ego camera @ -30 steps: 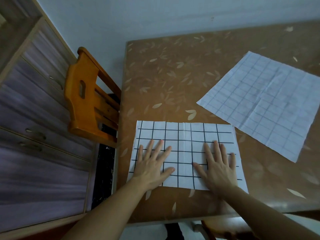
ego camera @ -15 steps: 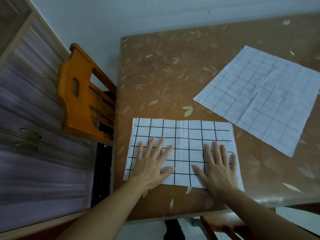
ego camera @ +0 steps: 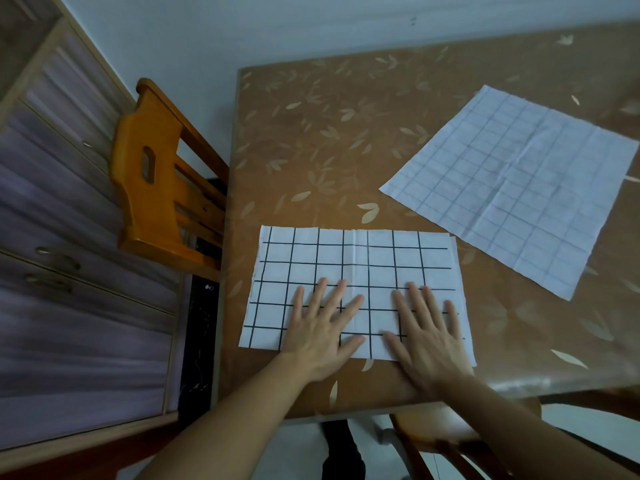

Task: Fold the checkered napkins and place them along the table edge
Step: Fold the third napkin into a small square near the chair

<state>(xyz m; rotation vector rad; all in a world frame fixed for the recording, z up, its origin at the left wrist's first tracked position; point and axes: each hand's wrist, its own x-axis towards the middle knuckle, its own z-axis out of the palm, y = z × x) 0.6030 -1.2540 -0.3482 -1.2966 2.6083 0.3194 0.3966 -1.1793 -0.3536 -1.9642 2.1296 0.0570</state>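
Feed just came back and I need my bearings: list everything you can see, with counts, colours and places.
table: one, brown with pale leaf print, fills centre and right.
folded napkin: one, white with bold black grid, near the table's near edge.
open napkin: one, white with faint grid, spread flat at an angle, far right of the table.
chair: one, orange wood, at the table's left side.
second chair: one, brown wood, partly seen below the near table edge.
cabinet: one, grey-purple drawers in a wood frame, far left.
wall: pale, behind the table.
left hand: flat, fingers spread, pressing the folded napkin's left half.
right hand: flat, fingers spread, pressing its right half.
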